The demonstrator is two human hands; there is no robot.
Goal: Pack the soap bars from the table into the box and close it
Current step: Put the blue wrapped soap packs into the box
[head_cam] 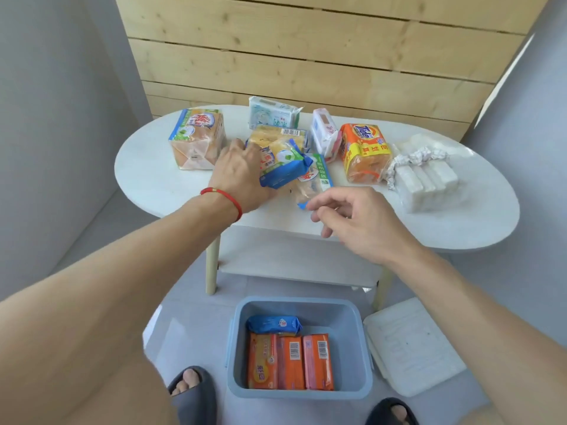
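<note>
Several wrapped soap packs lie on the white oval table [159, 191]. My left hand [239, 176] grips a blue-and-yellow soap pack [283, 162] at the table's middle. A single wrapped bar [313, 185] lies just right of that pack. My right hand [356, 219] hovers near this bar's front end, fingers loosely curled and holding nothing. The blue box [349, 348] stands open on the floor below, with three orange bars [290, 361] and a blue-wrapped bar [274, 325] inside. Its white lid [411, 345] lies on the floor to the right.
An orange four-pack [196, 139] sits at the table's left, a pale green pack [273, 113] and a pink pack [323, 131] at the back, an orange Tide pack [365, 153] and white bars in clear wrap [426, 179] at right. My sandalled feet flank the box.
</note>
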